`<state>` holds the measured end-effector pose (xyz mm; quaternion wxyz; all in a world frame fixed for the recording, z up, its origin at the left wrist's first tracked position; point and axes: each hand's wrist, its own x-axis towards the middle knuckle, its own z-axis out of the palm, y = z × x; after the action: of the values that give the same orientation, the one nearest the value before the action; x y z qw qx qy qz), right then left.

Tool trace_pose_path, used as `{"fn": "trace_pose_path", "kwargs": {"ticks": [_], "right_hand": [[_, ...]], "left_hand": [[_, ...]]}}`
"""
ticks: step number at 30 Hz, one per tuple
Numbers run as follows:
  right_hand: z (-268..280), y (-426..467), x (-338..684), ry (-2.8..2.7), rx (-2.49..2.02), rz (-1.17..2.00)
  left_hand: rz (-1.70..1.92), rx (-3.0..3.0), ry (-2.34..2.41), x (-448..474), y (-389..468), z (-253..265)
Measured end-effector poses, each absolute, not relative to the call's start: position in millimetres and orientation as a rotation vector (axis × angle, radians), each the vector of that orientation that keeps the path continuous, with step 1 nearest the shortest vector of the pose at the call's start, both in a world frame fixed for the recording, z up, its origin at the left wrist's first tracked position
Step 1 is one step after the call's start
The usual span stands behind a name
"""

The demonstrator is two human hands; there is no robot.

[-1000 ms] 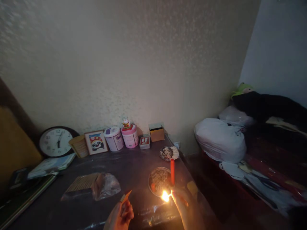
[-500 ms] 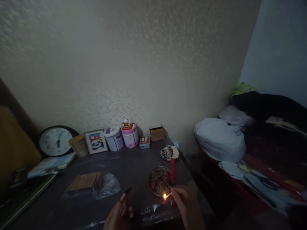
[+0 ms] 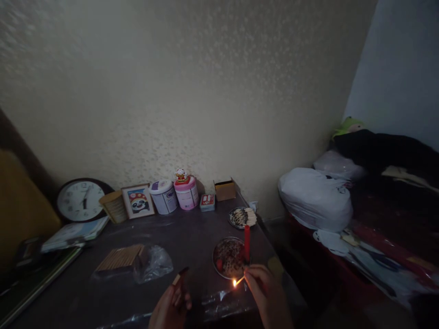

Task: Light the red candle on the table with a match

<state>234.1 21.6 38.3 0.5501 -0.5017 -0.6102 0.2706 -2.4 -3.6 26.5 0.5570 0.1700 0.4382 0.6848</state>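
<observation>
Left hand (image 3: 171,304) low, fingers curled closed, right hand (image 3: 264,288) raised, fingertips pinched together

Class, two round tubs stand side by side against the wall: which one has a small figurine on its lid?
The pink tub, right of the white tub; a little red-and-gold figurine sits on its lid, while the white tub's lid is bare.

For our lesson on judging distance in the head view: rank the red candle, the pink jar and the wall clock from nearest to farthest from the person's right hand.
1. Red candle, just above the right hand.
2. Pink jar, back by the wall, left of centre.
3. Wall clock, far left against the wall.
</observation>
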Motion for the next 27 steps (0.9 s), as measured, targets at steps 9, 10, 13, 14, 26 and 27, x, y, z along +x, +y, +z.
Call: {"fn": "trace_pose_path", "kwargs": {"ticks": [9, 10, 13, 14, 26, 27], "right_hand": [[38.0, 19.7, 232.5, -1.474, -1.222, 0.697], [37.5, 19.9, 232.5, -1.475, -1.220, 0.694], [36.2, 20.5, 232.3, -1.480, -1.212, 0.668], [36.2, 20.6, 232.3, -1.479, -1.211, 0.661], [42.9, 19.3, 230.4, -1.470, -1.230, 0.666], [42.9, 19.4, 230.1, -1.469, -1.230, 0.667]], "left_hand": [[1.597, 0.421, 1.044, -5.3, -4.2, 29.8], [1.580, 0.426, 1.047, -5.9, -4.3, 29.9], [1.548, 0.432, 1.054, -8.2, -4.6, 31.9], [1.551, 0.435, 1.055, -8.7, -4.8, 32.9], [1.645, 0.415, 1.059, -5.1, -3.2, 27.5], [1.632, 0.421, 1.052, -5.1, -3.2, 27.2]]}}
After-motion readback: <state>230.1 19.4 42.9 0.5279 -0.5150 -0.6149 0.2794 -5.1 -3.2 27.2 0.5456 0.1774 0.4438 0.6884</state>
